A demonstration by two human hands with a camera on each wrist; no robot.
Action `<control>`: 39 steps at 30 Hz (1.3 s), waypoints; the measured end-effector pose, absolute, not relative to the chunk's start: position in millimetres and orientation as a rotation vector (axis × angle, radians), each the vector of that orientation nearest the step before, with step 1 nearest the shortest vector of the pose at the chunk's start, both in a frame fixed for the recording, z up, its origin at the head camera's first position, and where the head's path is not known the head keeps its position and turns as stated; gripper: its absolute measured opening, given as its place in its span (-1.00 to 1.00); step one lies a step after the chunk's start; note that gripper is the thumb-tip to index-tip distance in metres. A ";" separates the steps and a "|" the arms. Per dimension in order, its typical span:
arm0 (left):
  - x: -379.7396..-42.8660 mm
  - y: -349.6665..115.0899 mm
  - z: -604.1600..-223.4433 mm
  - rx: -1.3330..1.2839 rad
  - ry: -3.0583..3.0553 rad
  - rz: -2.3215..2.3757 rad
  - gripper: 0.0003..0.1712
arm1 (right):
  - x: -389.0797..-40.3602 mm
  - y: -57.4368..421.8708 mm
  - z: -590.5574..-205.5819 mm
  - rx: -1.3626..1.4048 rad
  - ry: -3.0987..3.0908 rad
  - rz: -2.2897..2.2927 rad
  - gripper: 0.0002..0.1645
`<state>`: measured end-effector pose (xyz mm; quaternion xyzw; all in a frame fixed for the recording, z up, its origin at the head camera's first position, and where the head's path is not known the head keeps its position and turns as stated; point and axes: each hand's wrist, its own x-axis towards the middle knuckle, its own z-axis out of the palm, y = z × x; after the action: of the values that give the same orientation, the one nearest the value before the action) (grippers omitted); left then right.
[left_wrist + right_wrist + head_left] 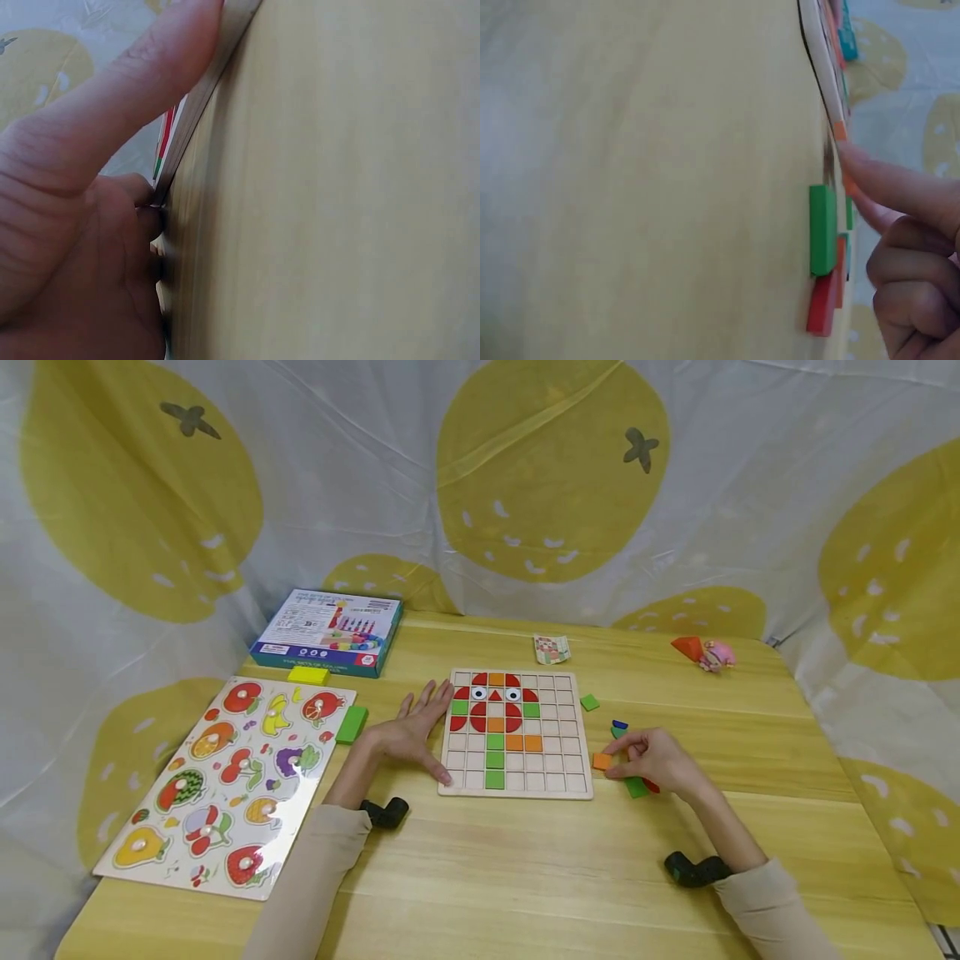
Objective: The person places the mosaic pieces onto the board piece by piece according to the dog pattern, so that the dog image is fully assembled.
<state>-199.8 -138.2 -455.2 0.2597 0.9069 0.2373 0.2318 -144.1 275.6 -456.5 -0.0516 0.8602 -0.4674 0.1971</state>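
A square wooden grid board point(570, 737) lies in front of me, with red, green and orange tiles and two eye tiles set into an owl-like figure on a green stem. My left hand point(408, 731) spreads along its left side, thumb resting at the near left corner, fingertips at the upper left edge. Just right of the board, thumb and index finger of my right hand point(660, 760) pinch an orange square tile point(602, 762). Beneath and beside that hand lie a green tile point(823, 231), a red tile point(822, 304) and a blue piece point(619, 724).
Another green tile point(589, 702) lies off the board's right edge. A small pattern card point(552, 649) is behind it. On the left are a fruit peg puzzle point(217, 793), a box point(326, 631), a yellow block point(308, 676) and a green block point(352, 725). A pink figurine point(717, 656) sits far right.
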 end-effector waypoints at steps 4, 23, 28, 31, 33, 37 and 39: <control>-199.6 -139.4 -455.2 0.713 2.498 0.649 0.68 | -145.9 263.3 -448.6 -0.159 2.442 -1.327 -0.62; -199.8 -136.9 -454.4 0.709 2.491 0.643 0.68 | -145.5 150.9 -449.5 -0.187 2.492 -1.285 -0.77; -200.0 -137.6 -454.5 0.710 2.494 0.650 0.69 | -146.9 149.8 -449.1 -0.200 2.500 -1.283 -0.76; -200.0 -137.8 -455.0 0.712 2.494 0.648 0.69 | -146.8 149.9 -449.2 -0.204 2.503 -1.287 -0.75; -200.0 -137.9 -455.2 0.714 2.493 0.644 0.69 | -146.7 149.8 -450.0 -0.203 2.510 -1.287 -0.74; -199.6 -138.1 -455.1 0.712 2.492 0.639 0.69 | -146.5 149.6 -452.2 -0.192 2.521 -1.286 -0.74; -199.3 -138.1 -454.8 0.713 2.491 0.642 0.69 | -146.9 149.6 -453.4 -0.192 2.517 -1.293 -0.74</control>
<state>-199.3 -138.1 -454.8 0.2596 0.9074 0.2337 0.2338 -146.9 149.6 -453.4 -0.0671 0.8771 -0.4506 0.1521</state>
